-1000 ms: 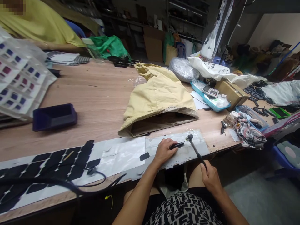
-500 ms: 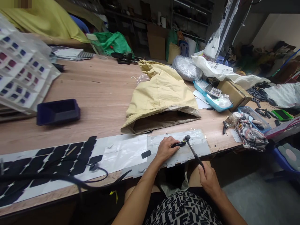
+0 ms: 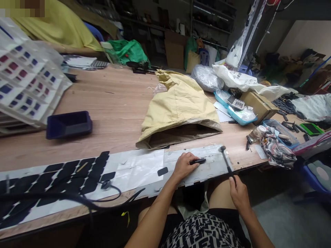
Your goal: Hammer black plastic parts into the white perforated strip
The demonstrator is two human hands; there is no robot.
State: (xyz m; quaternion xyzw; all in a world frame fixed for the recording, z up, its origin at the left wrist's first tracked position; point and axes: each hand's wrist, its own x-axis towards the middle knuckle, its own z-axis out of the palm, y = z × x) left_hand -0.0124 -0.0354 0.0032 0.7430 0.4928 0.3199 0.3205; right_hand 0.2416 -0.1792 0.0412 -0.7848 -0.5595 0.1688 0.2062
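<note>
My left hand (image 3: pixel 185 165) rests on the grey work board (image 3: pixel 214 168) at the table's front edge. Its fingers pinch a small black elongated piece (image 3: pixel 200 161), whose exact kind I cannot make out. My right hand (image 3: pixel 238 190) is closed around the dark handle of a hammer (image 3: pixel 227 161). The hammer's head is over the right end of the board, apart from the black piece. Left of my hands, a single black rounded patch (image 3: pixel 162 171) lies at the edge of a white sheet (image 3: pixel 139 168).
A yellow cloth sack (image 3: pixel 178 103) lies open-mouthed behind the board. Rows of black patches (image 3: pixel 67 175) and dark cables (image 3: pixel 77 199) occupy the front left. A purple tray (image 3: pixel 69 125) stands further back. At right are a blue basket (image 3: pixel 281 129), a jar (image 3: pixel 257 133) and a patterned cloth (image 3: pixel 276 150).
My right hand has moved the hammer to the right, away from the black piece. My left hand keeps its hold, nearly in place. The view has shifted slightly.
</note>
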